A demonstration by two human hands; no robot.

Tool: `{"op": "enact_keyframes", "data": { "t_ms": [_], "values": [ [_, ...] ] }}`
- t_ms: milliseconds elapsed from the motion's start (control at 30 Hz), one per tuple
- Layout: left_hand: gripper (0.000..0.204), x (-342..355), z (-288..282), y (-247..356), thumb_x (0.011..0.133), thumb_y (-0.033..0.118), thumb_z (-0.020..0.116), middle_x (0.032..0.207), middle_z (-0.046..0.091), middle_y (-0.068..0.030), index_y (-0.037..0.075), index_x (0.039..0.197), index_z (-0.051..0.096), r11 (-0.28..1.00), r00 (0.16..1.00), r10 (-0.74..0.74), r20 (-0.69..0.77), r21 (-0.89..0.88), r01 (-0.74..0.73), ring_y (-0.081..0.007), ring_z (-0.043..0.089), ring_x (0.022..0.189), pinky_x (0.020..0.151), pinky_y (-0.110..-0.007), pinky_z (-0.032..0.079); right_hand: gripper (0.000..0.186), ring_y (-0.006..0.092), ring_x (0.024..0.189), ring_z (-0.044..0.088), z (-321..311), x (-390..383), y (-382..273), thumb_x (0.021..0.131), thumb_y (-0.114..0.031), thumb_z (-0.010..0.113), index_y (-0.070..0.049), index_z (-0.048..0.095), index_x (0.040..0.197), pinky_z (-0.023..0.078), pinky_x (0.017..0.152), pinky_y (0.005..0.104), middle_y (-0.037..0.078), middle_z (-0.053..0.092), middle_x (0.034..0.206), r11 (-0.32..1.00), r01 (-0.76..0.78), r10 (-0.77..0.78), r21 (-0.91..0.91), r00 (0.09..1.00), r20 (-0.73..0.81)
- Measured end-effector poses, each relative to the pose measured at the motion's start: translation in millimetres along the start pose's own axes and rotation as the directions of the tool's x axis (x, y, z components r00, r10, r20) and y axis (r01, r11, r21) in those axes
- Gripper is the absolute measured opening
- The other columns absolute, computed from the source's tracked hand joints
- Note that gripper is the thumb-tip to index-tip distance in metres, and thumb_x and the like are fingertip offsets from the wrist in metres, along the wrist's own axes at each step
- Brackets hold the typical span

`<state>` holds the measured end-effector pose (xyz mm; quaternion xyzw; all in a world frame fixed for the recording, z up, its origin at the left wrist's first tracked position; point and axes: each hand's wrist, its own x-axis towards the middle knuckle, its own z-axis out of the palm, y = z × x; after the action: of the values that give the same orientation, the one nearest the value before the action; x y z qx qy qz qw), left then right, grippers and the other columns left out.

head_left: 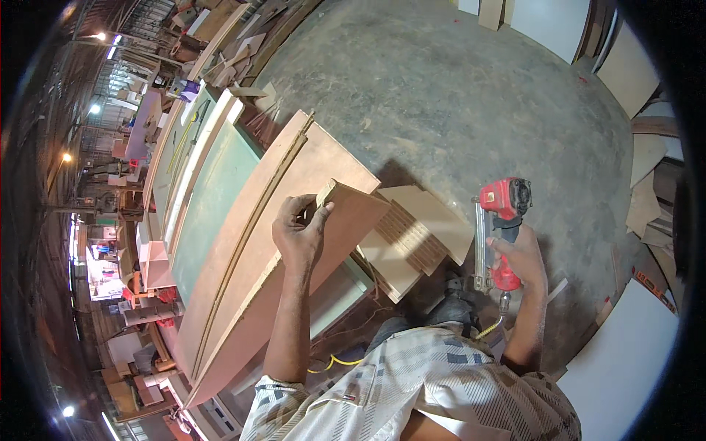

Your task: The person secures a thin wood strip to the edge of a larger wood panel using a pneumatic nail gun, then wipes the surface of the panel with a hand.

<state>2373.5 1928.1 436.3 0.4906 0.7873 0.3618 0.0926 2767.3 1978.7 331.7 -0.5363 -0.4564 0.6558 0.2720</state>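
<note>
My left hand grips the near top corner of a pinkish plywood panel, thumb on one side and fingers curled round its pale edge. This panel stands on edge along a second plywood board, which has a narrow wooden strip running along it. To the right, away from the boards, my right hand is wrapped round the handle of a red and black nail gun. Its long silver magazine shows on the left side, and an air hose joins it at the bottom.
A green-topped workbench lies beyond the boards at left. Stacked plywood pieces stand on the floor close to my legs. A large white sheet leans at lower right. Scrap boards line the right side of the concrete floor.
</note>
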Motion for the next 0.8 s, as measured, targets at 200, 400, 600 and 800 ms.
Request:
{"op": "enact_keyframes", "data": {
  "t_ms": [200,400,600,800],
  "values": [
    [0.018,6.6,7.8,0.8,0.085,0.008,0.086,0.079,0.061,0.0018,0.000,0.095,0.074,0.999,0.999,0.035,-0.018,-0.028,-0.035,-0.0053,0.052,0.069,0.060,-0.024,0.041,0.018,0.0172,0.052,0.064,-0.7,-3.3,-6.1,0.086,-0.008,0.074,0.000,0.061,0.096,0.055,0.051,0.0342,0.006,0.062,0.068,1.000,0.004,-0.004,0.009,1.000,0.023],
    [0.024,-2.3,3.2,-0.4,0.085,0.014,0.086,0.080,0.064,-0.0003,-0.001,0.098,0.073,0.997,0.997,0.073,-0.039,0.041,-0.071,-0.0074,0.054,0.069,0.064,-0.026,0.046,0.019,0.0168,0.052,0.064,4.1,-16.1,-14.8,0.086,-0.007,0.074,0.000,0.062,0.098,0.055,0.051,0.0339,0.006,0.062,0.069,1.000,0.012,-0.012,-0.014,1.000,0.019],
    [0.028,-11.4,-4.4,-2.4,0.082,0.017,0.087,0.086,0.066,-0.0099,0.002,0.100,0.071,0.975,0.972,0.216,-0.089,0.073,-0.210,-0.0199,0.064,0.071,0.068,-0.033,0.053,0.021,0.0154,0.052,0.062,14.5,-27.8,-15.9,0.083,-0.003,0.075,0.000,0.062,0.099,0.054,0.052,0.0341,0.004,0.063,0.070,0.998,0.059,-0.059,-0.030,0.998,0.013],
    [0.022,-9.4,-7.8,-8.7,0.082,0.015,0.084,0.086,0.066,-0.0114,0.003,0.093,0.068,0.975,0.973,0.220,-0.077,0.061,-0.215,-0.0253,0.065,0.069,0.065,-0.037,0.051,0.029,0.0144,0.055,0.062,30.0,-44.4,-59.9,0.079,-0.005,0.076,-0.001,0.059,0.102,0.053,0.053,0.0326,0.003,0.061,0.072,0.991,0.129,-0.128,0.043,0.991,-0.033]
  ]
}}
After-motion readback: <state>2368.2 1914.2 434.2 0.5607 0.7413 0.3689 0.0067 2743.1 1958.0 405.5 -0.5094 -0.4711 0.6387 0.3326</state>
